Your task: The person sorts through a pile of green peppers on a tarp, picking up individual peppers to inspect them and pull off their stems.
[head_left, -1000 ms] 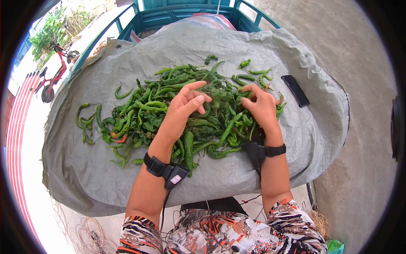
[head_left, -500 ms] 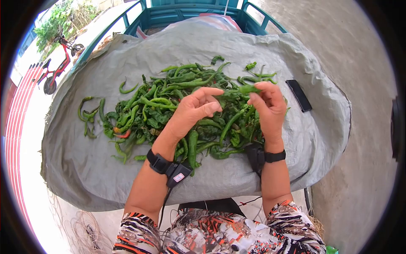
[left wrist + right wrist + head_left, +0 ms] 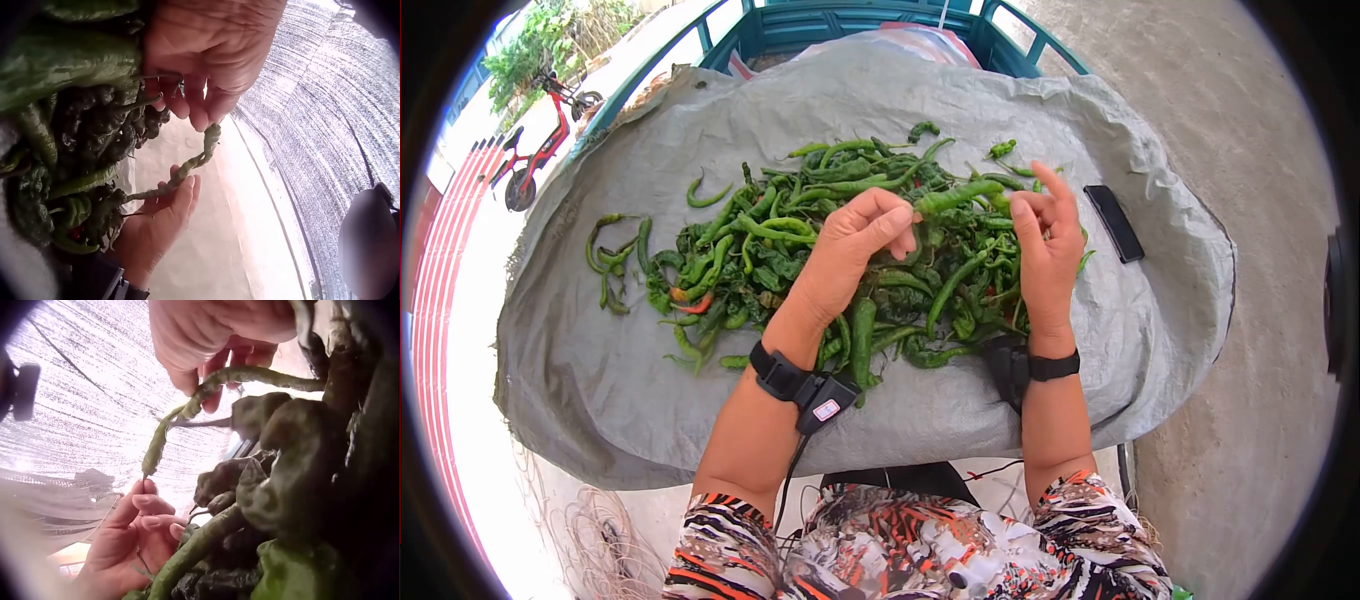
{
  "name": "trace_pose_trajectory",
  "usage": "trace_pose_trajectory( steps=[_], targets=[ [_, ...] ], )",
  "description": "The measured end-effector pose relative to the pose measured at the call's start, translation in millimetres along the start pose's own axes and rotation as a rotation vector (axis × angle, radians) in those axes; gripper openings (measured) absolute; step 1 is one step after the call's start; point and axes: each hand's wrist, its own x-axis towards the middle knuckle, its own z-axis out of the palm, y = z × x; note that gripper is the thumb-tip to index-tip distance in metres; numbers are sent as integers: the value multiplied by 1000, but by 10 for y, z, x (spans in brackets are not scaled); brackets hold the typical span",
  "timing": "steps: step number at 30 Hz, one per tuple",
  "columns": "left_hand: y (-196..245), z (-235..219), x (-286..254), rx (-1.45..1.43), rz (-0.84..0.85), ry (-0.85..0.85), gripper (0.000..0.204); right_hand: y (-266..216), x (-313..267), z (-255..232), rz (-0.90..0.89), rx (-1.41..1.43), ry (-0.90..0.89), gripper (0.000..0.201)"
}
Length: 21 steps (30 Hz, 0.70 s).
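Observation:
Over the heap a crinkled green chili pepper (image 3: 957,196) spans the gap between the two hands. My left hand (image 3: 852,250) pinches its left end between thumb and fingertips; in the right wrist view that left hand (image 3: 131,534) grips the thin stem tip. At the other end, the thumb and fingers of my right hand (image 3: 1052,255) pinch the pepper, with one finger raised. The left wrist view shows the twisted pepper (image 3: 206,150) between both hands. Beneath them lies a pile of green peppers (image 3: 840,190), some wilted and a few reddish.
The pile lies on a grey tarp (image 3: 650,400). A black phone (image 3: 1114,222) rests on the tarp's right side. A few loose peppers (image 3: 608,260) lie to the left. Behind stands a blue-green cart bed (image 3: 850,20), and a red scooter (image 3: 545,150) is parked at far left.
The right hand has come up from the pile's right side with a green pepper. The left hand's fingers, spread open earlier, have closed on the pepper's other end.

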Motion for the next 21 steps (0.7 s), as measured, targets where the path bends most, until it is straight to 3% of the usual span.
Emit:
trace_pose_trajectory(
  steps=[2, 5, 10, 13, 16, 20, 21],
  targets=[
    [26, -3, 1, -38, -10, 8, 16, 66, 42, -49, -168, -194, -66, 22],
    [39, 0, -6, -66, -16, 16, 16, 23, 3, -21, -24, -125, -263, 15],
    [31, -8, -4, -105, -9, 34, 17, 58, 1, 3, -232, -223, -518, 18],
    [21, -21, 5, -139, 2, 101, 26, -64, 32, -42, -227, -143, -632, 21],
    [42, -4, -14, -157, -18, 144, 42, -137, 20, 11, -373, -150, -753, 22],
    [56, -7, -4, -148, -66, 106, 47, -153, -51, 75, -423, -328, -798, 19],
    [65, -1, -2, -150, -82, 101, 46, -125, -52, 91, -438, -281, -689, 18]
  ],
)
